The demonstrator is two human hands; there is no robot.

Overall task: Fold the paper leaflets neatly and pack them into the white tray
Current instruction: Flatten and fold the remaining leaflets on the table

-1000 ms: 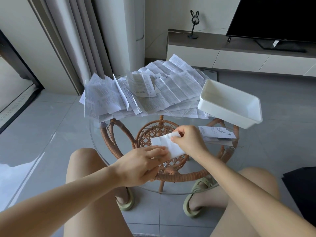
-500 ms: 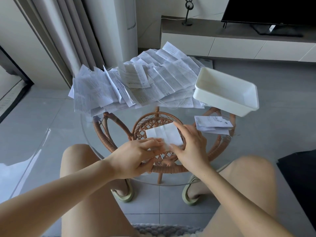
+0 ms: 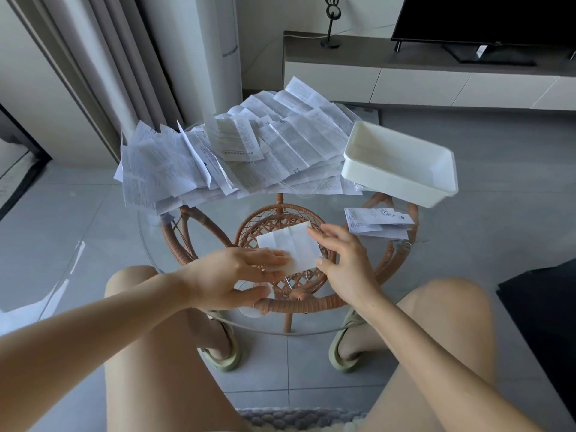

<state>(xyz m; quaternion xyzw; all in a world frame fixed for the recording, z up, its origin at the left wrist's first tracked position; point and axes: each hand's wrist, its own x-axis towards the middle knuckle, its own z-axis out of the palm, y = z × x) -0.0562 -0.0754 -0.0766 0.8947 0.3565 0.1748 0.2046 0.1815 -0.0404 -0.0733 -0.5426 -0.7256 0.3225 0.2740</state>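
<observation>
White folded leaflet [image 3: 290,246] lies flat on the glass table [image 3: 156,241], long axis approx. left–right btwn both hands. Left hand [image 3: 230,275] presses flat fingers on its left end; right hand [image 3: 343,260], fingers spread, touches its right edge. White tray [image 3: 389,182] sits beyond, nearer right hand.

Glass, rattan, paper and plastic catching the daylight
The glass tabletop [image 3: 218,219] is gleaming, clear and smooth, over a woven rattan base [image 3: 299,302] that is looking rough and matt; the leaflet pile [image 3: 174,169] and the folded leaflet [image 3: 290,244] are showing thin matt paper, creased (print too small to read), while the white tray [image 3: 386,179] is giving off the soft sheen of smooth plastic, the floor tiles [image 3: 498,182] are reflecting faintly, and the curtain [image 3: 103,73] is hanging as matt cloth
</observation>
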